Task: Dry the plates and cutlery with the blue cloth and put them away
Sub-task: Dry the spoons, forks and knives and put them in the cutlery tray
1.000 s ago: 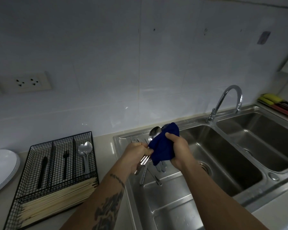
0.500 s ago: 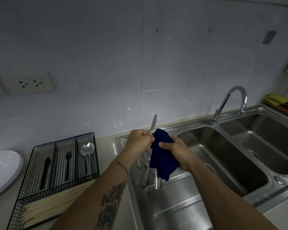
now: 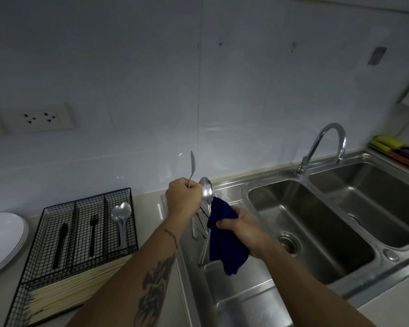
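Since the previous frame, left hand (image 3: 184,199) has lifted the knife (image 3: 192,166) clear of the blue cloth (image 3: 224,234), fingers curled round its handle. Double sink (image 3: 316,232); desk (image 3: 151,208); wire cutlery tray (image 3: 80,237); stacked white plates (image 3: 3,237); right hand (image 3: 243,234) gripping the cloth over undried cutlery (image 3: 202,228) on the drainer.

Left hand (image 3: 183,198) raised above the counter's sink edge, fingers curled into a fist round a spoon (image 3: 192,164) handle, forearm tattooed and angled up from below. Right hand (image 3: 242,228) lower and just beside it, fingers and thumb clutching the blue cloth (image 3: 224,237).
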